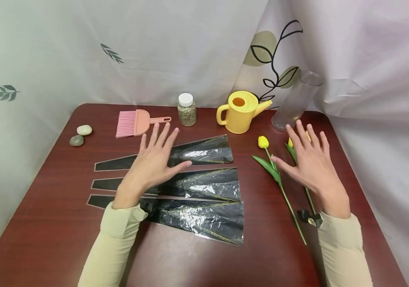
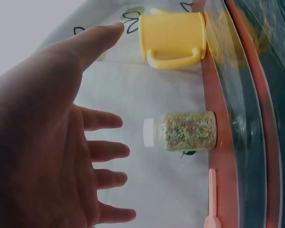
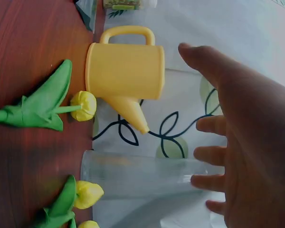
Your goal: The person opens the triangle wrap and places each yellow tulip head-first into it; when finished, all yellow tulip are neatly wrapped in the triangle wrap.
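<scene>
A left hand [image 1: 150, 165] and a right hand [image 1: 312, 169] hover over a dark red table [image 1: 46, 199], on the near side of a yellow watering can [image 1: 239, 119]. Both are spread wide, fingers straight, with nothing in their hold. The left one is in front of the can and to its left; the right one is in front and to its right.

Three black sleeves [image 1: 204, 185] lie side by side in front of the can, reaching out to its left. The left hand is nearer to them and hangs above them. Their long axes run roughly left to right; they are flat and glossy, pale-edged with thin gold lines, tapering away leftward.

A yellow tulip [image 1: 279, 179] lies in front of the can and a little to its right. It is just left of the right hand, the nearer one, its green stem slanting toward the viewer and rightward. Farther right of the can, two more yellow blooms [image 3: 89, 194] show, partly hidden from above by that hand.

Left of the can are two stones [image 1: 77, 140], a pink brush [image 1: 141, 122] and a white-capped jar [image 1: 187, 114] of small beads. Right of it stands a clear glass vase [image 1: 294, 103]. Behind hangs a pale, leaf-printed curtain [image 1: 154, 48].
</scene>
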`<action>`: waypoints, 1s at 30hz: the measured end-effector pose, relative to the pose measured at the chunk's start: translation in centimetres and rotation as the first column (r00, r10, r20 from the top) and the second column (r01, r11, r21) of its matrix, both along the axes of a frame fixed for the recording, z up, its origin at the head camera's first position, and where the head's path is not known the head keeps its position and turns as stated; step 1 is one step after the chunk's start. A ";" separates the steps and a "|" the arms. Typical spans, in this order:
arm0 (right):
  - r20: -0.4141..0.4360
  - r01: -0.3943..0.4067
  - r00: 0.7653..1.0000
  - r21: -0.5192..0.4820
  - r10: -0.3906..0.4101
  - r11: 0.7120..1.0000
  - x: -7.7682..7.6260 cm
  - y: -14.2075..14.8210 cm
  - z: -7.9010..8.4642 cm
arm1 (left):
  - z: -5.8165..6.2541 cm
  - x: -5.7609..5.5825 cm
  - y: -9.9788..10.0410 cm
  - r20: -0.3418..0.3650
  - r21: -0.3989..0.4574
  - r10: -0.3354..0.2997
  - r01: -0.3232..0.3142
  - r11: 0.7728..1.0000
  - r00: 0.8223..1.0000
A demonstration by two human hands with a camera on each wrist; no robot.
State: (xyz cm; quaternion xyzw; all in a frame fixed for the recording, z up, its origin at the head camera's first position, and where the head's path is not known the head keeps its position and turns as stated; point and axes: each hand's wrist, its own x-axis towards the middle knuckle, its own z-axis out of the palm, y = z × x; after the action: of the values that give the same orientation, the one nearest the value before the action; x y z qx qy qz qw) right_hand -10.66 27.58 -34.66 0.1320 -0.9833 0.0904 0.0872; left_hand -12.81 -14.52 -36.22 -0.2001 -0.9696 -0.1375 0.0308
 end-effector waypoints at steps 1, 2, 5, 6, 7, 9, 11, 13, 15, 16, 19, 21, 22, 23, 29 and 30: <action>0.007 0.012 1.000 -0.022 -0.012 1.000 0.3 0.3 0.1 | -0.1 -0.1 0.3 0.004 0.002 -0.006 0.006 1.000 1.000; 0.012 0.028 1.000 -0.044 -0.028 0.999 0.7 0.5 0.3 | -0.2 -0.3 0.6 0.008 0.003 -0.014 0.014 1.000 1.000; 0.011 0.089 0.996 -0.097 -0.088 0.991 2.1 1.0 0.0 | -0.8 -1.4 2.3 0.007 -0.008 -0.061 0.061 0.998 0.998; 0.023 0.113 0.994 -0.104 -0.111 0.988 2.5 1.0 -0.3 | -1.1 -2.0 3.0 0.004 -0.007 -0.083 0.083 0.996 0.997; 0.042 0.134 0.991 -0.113 -0.130 0.984 3.0 1.0 -0.7 | -1.4 -2.6 3.9 -0.002 -0.010 -0.105 0.105 0.994 0.994; 0.097 0.165 0.983 -0.114 -0.155 0.980 3.7 0.8 -1.7 | -2.1 -3.8 5.5 -0.013 -0.010 -0.147 0.147 0.989 0.989; 0.176 0.189 0.970 -0.115 -0.168 0.975 4.2 0.5 -2.9 | -2.8 -4.9 7.1 -0.012 -0.003 -0.170 0.170 0.985 0.985; 0.231 0.200 0.959 -0.129 -0.166 0.971 4.5 0.3 -4.0 | -3.5 -5.6 8.3 -0.006 -0.011 -0.172 0.172 0.985 0.985; 0.260 0.214 0.950 -0.141 -0.172 0.967 4.5 0.0 -4.7 | -4.0 -6.2 9.2 0.003 -0.032 -0.161 0.161 0.986 0.987; 0.266 0.223 0.947 -0.150 -0.178 0.963 4.5 -0.1 -5.0 | -4.2 -6.4 9.6 0.007 -0.045 -0.153 0.154 0.987 0.988; 0.263 0.254 0.942 -0.161 -0.206 0.954 4.4 -0.4 -5.5 | -4.6 -6.8 10.4 0.014 -0.089 -0.137 0.138 0.986 0.990; 0.254 0.273 0.940 -0.160 -0.228 0.948 4.3 -0.5 -5.6 | -4.8 -7.0 10.7 0.022 -0.103 -0.131 0.133 0.986 0.991; 0.255 0.281 0.938 -0.163 -0.235 0.946 4.2 -0.6 -5.6 | -4.9 -7.1 10.8 0.022 -0.110 -0.129 0.131 0.985 0.991; 0.257 0.289 0.936 -0.165 -0.242 0.943 4.1 -0.8 -5.6 | -4.9 -7.1 10.8 0.019 -0.115 -0.127 0.128 0.985 0.992; 0.281 0.310 0.926 -0.179 -0.254 0.934 3.9 -1.1 -5.0 | -5.4 -7.3 10.9 -0.024 -0.062 -0.115 0.113 0.992 0.993; 0.289 0.311 0.923 -0.178 -0.252 0.934 3.9 -1.1 -4.9 | -5.4 -7.3 11.0 -0.030 -0.049 -0.112 0.110 0.993 0.993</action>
State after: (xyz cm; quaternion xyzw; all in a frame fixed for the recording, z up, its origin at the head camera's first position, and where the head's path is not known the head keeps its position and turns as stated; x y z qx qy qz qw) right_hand -6.77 26.47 -39.55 -0.0351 -0.9786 0.2022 -0.0170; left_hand -20.10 -3.56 -41.65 -0.2567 -0.9593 -0.1126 0.0342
